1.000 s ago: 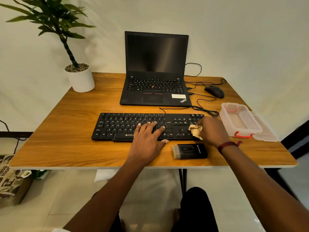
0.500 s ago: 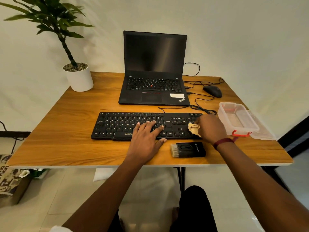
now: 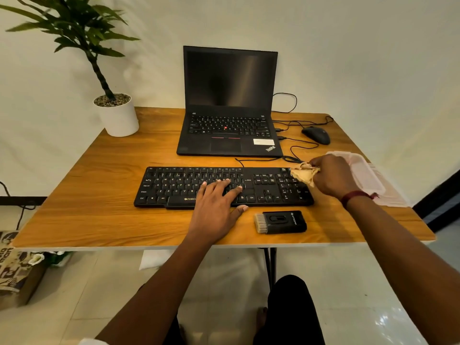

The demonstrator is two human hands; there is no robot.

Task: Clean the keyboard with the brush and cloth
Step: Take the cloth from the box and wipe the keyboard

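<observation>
Since a second ago the right hand (image 3: 332, 176) has carried its crumpled tan cloth (image 3: 304, 173) from the keyboard's (image 3: 174, 185) near right edge to its far right corner, fingers curled round the cloth. The left hand (image 3: 216, 207) lies flat on the middle keys, fingers straight. The brush (image 3: 281, 222) lies on the counter (image 3: 99, 207) just before the keyboard

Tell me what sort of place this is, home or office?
Likely a small desk workstation, home or office I cannot tell. A wooden table holds an open laptop, a wired mouse, an external keyboard and a potted plant against a plain wall.
</observation>
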